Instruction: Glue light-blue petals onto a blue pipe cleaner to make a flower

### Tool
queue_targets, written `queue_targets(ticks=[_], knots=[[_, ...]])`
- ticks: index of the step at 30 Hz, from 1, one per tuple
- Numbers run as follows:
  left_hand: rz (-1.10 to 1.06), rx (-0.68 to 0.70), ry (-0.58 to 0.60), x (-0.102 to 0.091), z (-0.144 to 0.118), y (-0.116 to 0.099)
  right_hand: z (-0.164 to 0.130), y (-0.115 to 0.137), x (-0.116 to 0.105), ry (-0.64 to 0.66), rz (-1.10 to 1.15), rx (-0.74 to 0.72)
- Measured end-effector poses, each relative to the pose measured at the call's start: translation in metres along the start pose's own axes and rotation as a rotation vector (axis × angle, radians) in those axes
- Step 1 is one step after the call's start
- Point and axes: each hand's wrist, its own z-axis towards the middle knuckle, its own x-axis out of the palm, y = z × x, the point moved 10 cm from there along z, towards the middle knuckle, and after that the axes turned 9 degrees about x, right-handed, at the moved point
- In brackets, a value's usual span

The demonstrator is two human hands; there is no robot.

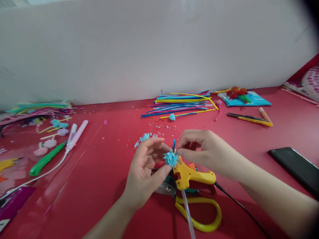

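At the lower middle of the frame, your left hand point(146, 167) and right hand point(203, 149) are pinching a blue pom-pom point(170, 158), fingers clamped together, above the yellow glue gun point(191, 175).

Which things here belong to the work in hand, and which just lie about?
In hand: blue fluffy flower, pinched by left hand and right hand; yellow glue gun just beneath.

Lying about: black phone, green-handled tool, pipe-cleaner pile, yellow-handled scissors.
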Motion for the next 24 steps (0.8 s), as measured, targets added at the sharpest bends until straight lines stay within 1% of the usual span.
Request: queue_targets(ticks=[13,17,24], knots=[[0.108,0.03,0.04,0.0013,-0.0016,-0.0033,0.0019,-0.0026,0.0031,-0.009,0.026,0.032],[0.123,0.042,0.035,0.0004,-0.0013,-0.0035,0.0015,-0.0039,0.0039,-0.008,0.038,0.024],[0.089,0.031,0.023,0.0005,-0.0007,-0.0008,0.0022,-0.0049,0.0049,0.001,0.041,0.022]])
